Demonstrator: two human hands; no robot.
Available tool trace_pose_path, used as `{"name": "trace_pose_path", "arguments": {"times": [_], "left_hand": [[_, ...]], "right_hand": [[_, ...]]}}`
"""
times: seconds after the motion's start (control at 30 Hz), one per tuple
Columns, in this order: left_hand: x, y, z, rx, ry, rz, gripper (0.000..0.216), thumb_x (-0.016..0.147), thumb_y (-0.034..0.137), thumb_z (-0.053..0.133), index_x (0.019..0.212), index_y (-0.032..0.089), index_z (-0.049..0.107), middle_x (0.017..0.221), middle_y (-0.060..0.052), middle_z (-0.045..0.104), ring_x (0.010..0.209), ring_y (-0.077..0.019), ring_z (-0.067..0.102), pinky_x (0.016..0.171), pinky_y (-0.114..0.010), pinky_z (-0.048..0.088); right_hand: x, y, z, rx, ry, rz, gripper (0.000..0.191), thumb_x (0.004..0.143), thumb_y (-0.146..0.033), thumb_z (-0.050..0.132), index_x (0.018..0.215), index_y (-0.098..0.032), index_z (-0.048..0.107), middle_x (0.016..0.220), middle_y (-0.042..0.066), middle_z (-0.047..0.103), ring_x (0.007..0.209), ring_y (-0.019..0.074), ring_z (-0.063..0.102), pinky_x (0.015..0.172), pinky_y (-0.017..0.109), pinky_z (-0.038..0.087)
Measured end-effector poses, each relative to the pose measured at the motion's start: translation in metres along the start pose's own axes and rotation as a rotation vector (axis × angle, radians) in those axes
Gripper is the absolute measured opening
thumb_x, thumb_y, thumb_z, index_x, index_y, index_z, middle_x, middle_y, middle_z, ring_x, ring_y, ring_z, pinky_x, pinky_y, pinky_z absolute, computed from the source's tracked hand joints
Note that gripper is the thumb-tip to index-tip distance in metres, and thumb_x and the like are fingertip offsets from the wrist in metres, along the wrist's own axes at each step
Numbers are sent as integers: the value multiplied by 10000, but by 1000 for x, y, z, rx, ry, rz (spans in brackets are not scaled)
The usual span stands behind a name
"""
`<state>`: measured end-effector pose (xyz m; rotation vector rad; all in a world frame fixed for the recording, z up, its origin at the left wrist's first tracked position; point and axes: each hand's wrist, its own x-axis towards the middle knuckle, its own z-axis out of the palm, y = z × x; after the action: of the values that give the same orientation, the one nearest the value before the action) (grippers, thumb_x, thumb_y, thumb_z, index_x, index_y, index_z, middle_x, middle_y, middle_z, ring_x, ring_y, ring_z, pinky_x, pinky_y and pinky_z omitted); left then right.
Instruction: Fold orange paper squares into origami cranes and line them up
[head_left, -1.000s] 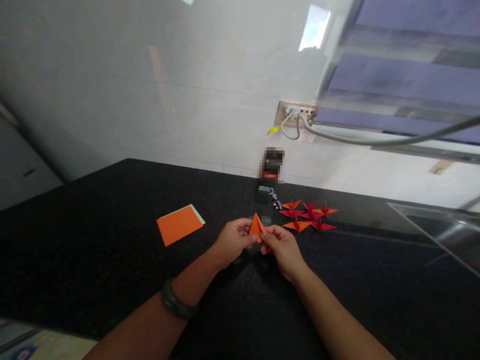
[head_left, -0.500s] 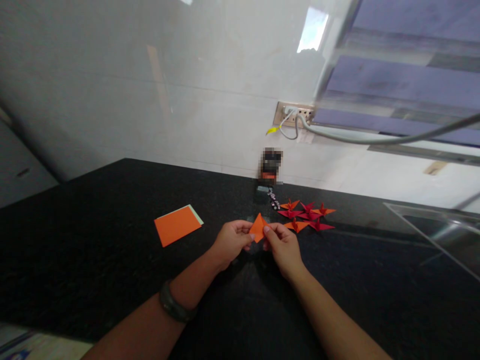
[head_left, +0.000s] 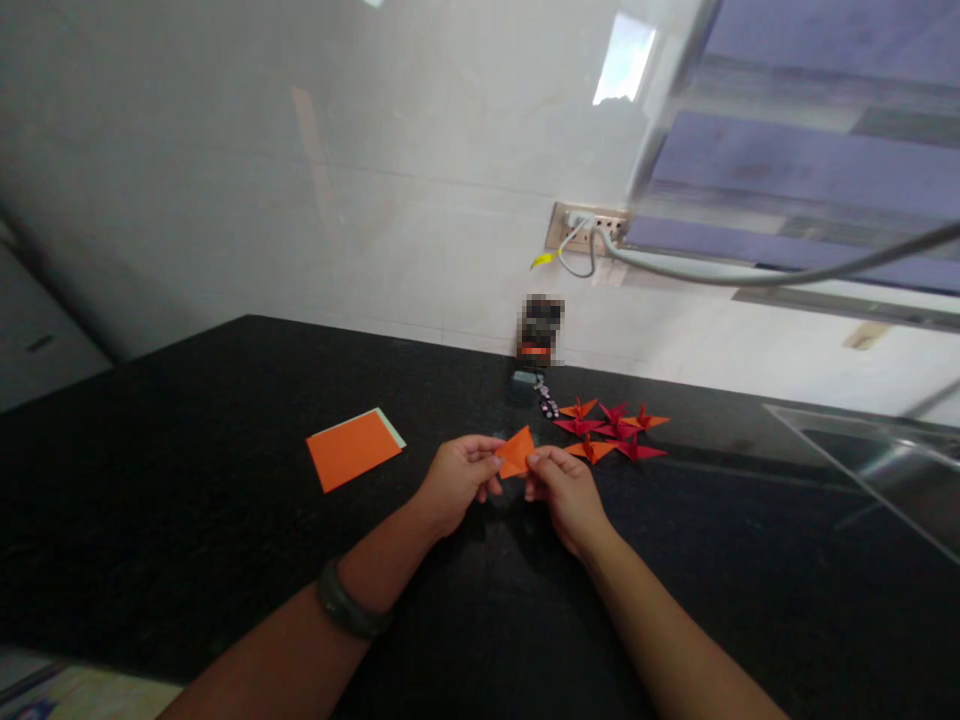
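A small folded piece of orange origami paper (head_left: pixel 516 453) is held just above the dark countertop, between both hands. My left hand (head_left: pixel 459 480) pinches its left corner between thumb and fingers. On the other side my right hand (head_left: pixel 566 492) grips the right edge in the same way. Several finished paper cranes (head_left: pixel 616 431), red and orange, lie just beyond my right hand. To the left of my hands, a stack of orange paper sheets (head_left: pixel 354 450) rests flat, a pale green edge showing beneath it.
The black countertop (head_left: pixel 225 520) meets a pale tiled wall (head_left: pixel 375 200). A pixelated upright object (head_left: pixel 540 328) stands against the wall, with a patterned strap (head_left: pixel 549 402) before it. A metal sink (head_left: pixel 885 460) is at the right. A grey cable (head_left: pixel 750 280) runs from the wall socket (head_left: pixel 586 228).
The folded orange paper has turned between my fingers, from a point-up diamond to a more slanted, four-sided shape. Both hands stay in nearly the same place.
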<state>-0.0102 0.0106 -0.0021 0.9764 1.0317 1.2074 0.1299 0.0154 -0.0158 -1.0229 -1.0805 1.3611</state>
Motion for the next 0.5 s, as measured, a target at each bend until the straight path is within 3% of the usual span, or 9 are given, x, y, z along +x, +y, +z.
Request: {"name": "trace_pose_path", "arguments": {"times": [0.13, 0.33, 0.5], "left_hand": [[-2, 3, 2, -101, 38, -97, 148, 677, 85, 593, 823, 104, 584, 585, -21, 627, 453, -91, 583, 377, -151, 389], [-3, 3, 2, -203, -34, -180, 208, 679, 159, 655, 876, 128, 595, 751, -62, 677, 602, -134, 650, 501, -190, 481], [-2, 1, 2, -254, -54, -182, 169, 736, 249, 611, 842, 118, 604, 768, -80, 682, 623, -136, 653, 539, -202, 482]], "right_hand": [[0, 1, -1, -73, 5, -34, 186, 655, -323, 635, 660, -142, 592, 545, -30, 542, 409, 62, 441, 410, 191, 366], [0, 0, -3, -256, 6, -130, 243, 730, -386, 559, 713, -145, 588, 516, -30, 499, 418, 76, 423, 418, 206, 359], [-1, -2, -5, -628, 157, -516, 242, 739, -277, 560, 955, -168, 559, 763, 25, 535, 592, 117, 490, 541, 249, 430]]}}
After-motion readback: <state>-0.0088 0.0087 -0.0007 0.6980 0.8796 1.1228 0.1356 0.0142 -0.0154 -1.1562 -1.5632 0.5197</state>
